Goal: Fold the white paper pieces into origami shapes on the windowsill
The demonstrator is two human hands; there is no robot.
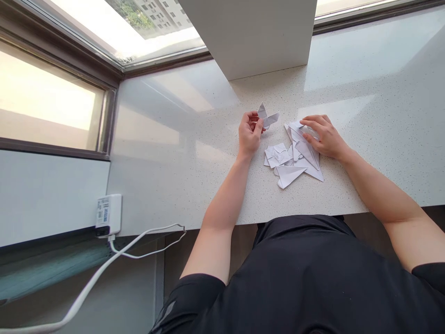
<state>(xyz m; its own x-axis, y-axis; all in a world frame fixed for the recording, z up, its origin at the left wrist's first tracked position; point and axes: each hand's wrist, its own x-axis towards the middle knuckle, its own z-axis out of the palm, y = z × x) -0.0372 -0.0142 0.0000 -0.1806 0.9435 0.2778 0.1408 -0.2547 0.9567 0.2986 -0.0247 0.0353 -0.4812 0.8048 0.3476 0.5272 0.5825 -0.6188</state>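
Partly hidden: folded paper (270, 120) in left hand (249, 133).

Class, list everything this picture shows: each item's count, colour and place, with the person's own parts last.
winged folded paper piece: one, white, in the left hand
folded paper pile: several overlapping pieces, exact count unclear, white, by the right hand
speckled countertop: one, white, beneath the papers
pillar: one, greyish white, beyond the hands
window panes: three, bright, dark-brown frames, left and far edges
building: one, greyish, outside
greenery: one patch, green, outside
labelled box-shaped device: one, white, countertop's left end
cable: one, white, from the device
shirt: one, black, bottom
left hand: one, centre
right hand: one, right of centre
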